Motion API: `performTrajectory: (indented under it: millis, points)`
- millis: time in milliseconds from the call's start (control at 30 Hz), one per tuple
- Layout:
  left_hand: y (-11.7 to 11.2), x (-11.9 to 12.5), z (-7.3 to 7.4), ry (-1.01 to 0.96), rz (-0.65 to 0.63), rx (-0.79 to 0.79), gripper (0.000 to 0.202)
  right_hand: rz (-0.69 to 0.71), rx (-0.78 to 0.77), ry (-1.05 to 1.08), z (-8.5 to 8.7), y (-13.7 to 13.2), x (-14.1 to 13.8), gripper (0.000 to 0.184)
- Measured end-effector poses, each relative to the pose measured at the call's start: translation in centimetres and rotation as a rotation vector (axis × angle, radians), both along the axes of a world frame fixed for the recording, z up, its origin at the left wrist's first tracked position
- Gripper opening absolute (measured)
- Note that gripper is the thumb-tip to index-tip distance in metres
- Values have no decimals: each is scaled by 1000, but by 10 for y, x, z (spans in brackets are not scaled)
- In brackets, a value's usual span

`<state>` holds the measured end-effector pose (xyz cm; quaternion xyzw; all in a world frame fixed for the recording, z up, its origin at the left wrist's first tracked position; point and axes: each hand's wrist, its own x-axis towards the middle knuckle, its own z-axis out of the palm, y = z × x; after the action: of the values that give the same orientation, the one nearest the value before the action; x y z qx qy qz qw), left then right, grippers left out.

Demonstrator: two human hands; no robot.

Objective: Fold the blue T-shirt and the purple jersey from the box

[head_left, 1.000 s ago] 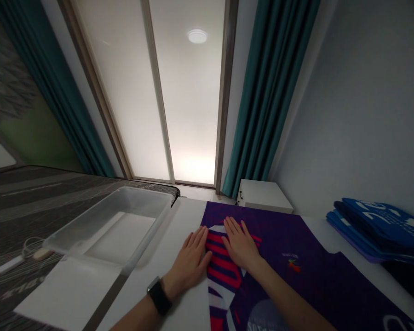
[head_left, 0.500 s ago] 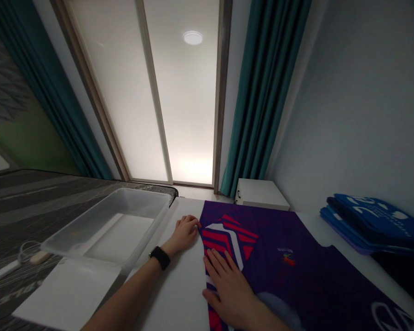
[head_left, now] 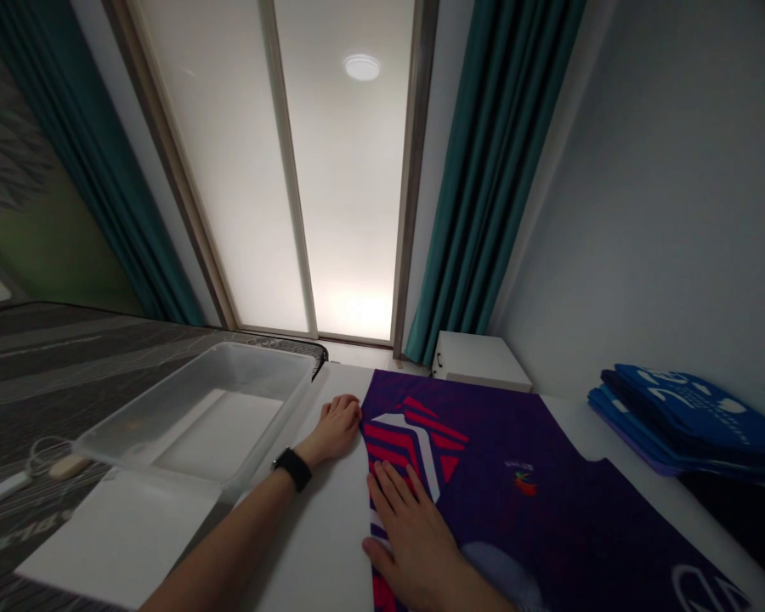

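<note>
A purple shirt (head_left: 548, 510) with red and white stripes lies spread flat on the white table (head_left: 319, 527). My left hand (head_left: 339, 427), with a dark watch on its wrist, is at the shirt's left edge, near the far corner. Its fingers are curled closed on that edge; the fingertips are partly hidden. My right hand (head_left: 411, 531) rests palm down on the striped part. Its fingers are stretched out and slightly apart, holding nothing.
Left of the table stands a clear plastic bin (head_left: 229, 484) with a white sheet inside. Beside it are a white board (head_left: 121, 535) and a white cable (head_left: 44, 455). Folded blue clothes (head_left: 688, 416) are stacked at right. A white cabinet (head_left: 478, 357) stands beyond the table.
The view has shifted slightly. Both hands and the shirt appear a little further left in the picture; the hands keep nearly the same places on the shirt.
</note>
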<state>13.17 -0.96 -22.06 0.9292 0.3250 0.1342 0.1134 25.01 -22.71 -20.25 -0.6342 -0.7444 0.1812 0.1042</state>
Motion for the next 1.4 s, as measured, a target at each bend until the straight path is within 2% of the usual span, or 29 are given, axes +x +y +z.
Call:
performTrajectory:
  millis: [367, 533, 633, 700, 900, 1000, 1100, 1267, 1400]
  points:
    - [6, -19, 0, 16, 82, 25, 19, -21, 25, 47, 7, 9, -26, 64]
    - [6, -19, 4, 4, 91, 22, 21, -56, 51, 13, 9, 11, -23, 65]
    - [-9, -17, 8, -53, 100, 40, 29, -102, 83, -54, 13, 13, -5, 67]
    - [-28, -13, 10, -85, 65, 70, 35, -160, 89, -91, 14, 13, 12, 66]
    - [-104, -3, 8, -14, -251, 125, 57, -341, 50, -212, 2, -4, 65, 64]
    - [-126, -3, 6, 8, -294, 136, 61, -413, 50, -234, -6, -24, 85, 65]
    - [-134, -5, 3, 18, -280, 153, 62, -477, 50, -258, -12, -47, 106, 64]
    - [-133, -10, -8, 20, -304, 188, 63, -662, 36, -315, -25, -86, 142, 63]
    - [-127, -14, -14, 33, -317, 231, 63, -729, 43, -338, -37, -108, 148, 64]
